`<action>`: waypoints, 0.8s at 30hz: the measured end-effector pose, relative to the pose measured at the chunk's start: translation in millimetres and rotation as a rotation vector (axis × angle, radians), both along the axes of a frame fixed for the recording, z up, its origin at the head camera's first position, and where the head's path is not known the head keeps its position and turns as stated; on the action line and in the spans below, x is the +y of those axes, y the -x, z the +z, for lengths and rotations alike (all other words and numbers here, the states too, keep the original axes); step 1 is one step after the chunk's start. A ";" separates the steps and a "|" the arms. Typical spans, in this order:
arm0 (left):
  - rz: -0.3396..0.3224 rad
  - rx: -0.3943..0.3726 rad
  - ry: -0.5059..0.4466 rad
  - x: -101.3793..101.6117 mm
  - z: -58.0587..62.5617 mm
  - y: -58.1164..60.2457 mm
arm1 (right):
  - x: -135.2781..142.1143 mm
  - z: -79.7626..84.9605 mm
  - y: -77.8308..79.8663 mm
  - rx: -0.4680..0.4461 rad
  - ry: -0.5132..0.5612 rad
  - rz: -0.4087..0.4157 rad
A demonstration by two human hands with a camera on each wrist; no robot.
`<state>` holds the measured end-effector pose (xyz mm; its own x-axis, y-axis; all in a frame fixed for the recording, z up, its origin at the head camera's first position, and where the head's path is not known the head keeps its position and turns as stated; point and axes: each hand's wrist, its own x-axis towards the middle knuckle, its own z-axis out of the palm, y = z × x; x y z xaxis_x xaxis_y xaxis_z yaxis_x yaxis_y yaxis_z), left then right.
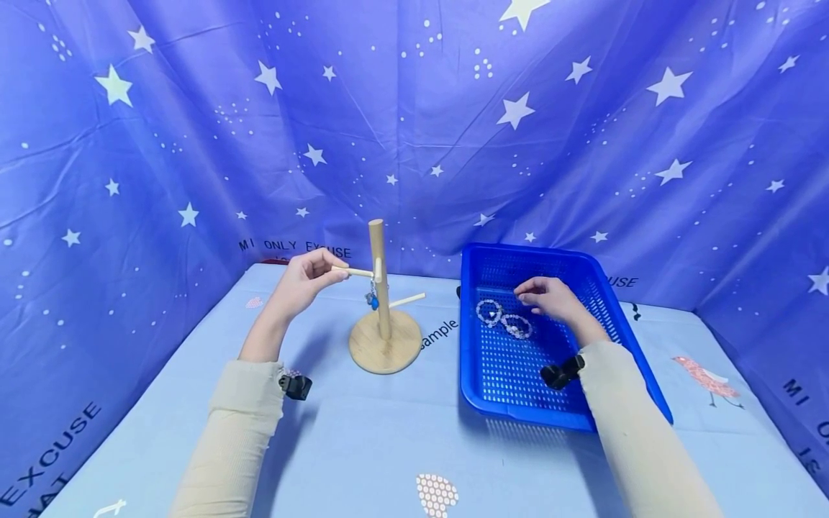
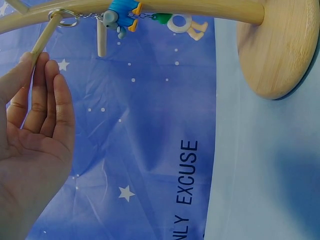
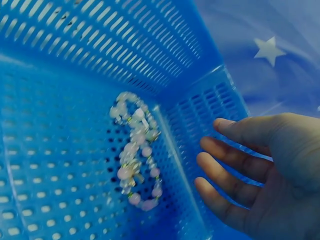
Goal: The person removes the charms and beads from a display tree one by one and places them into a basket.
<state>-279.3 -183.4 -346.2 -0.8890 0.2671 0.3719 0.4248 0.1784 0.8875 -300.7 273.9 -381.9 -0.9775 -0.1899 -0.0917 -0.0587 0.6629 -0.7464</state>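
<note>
My left hand [image 1: 309,277] pinches the end of a thin wooden peg [image 2: 46,39] on a wooden stand [image 1: 383,288] with a round base. Keychains hang from that peg near the post; in the left wrist view one carries a blue and grey figure [image 2: 119,16] and another a small figure with a white ring [image 2: 180,23]. Over the blue basket [image 1: 469,345], my right hand [image 1: 550,298] is held with loosely bent fingers and nothing in them. Two beaded bracelets [image 3: 135,112] [image 3: 145,202] lie touching on the basket floor, beside that hand.
A second peg [image 1: 409,299] sticks out lower on the stand's right side. The light blue cloth [image 1: 363,446] covers the table. Behind it hangs a blue star-patterned curtain [image 1: 401,108]. Black cameras [image 1: 562,373] are strapped at both wrists.
</note>
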 end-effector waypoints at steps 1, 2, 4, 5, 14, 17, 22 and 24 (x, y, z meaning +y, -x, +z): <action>0.000 0.004 0.000 0.0 -0.5 0.3 | -0.2 1.6 -0.3 0.006 0.005 0.002; -0.002 0.008 -0.001 0.2 -0.5 0.1 | -0.8 3.5 -1.1 0.013 0.009 0.006; -0.004 0.013 -0.004 0.3 -0.9 0.1 | -2.3 7.4 -2.2 0.019 0.025 0.007; -0.005 0.016 -0.005 0.5 -1.0 0.2 | -3.0 9.5 -2.7 0.023 0.035 0.010; 0.018 0.021 -0.020 4.9 0.2 -1.8 | -6.2 22.8 -8.3 0.089 0.052 0.023; 0.038 0.015 -0.019 5.7 -1.1 -2.6 | -7.7 23.8 -9.0 0.101 0.055 0.031; 0.059 -0.015 -0.055 4.9 -7.1 -4.7 | -10.4 24.0 -8.8 0.103 0.063 0.044; 0.056 -0.029 -0.082 5.3 -10.4 -6.0 | -11.1 24.1 -8.4 0.103 0.070 0.046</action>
<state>-273.3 -178.1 -356.6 -0.9126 0.1865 0.3639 0.3898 0.1277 0.9120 -292.3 262.9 -357.9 -0.9712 -0.2369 0.0236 -0.1664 0.6047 -0.7789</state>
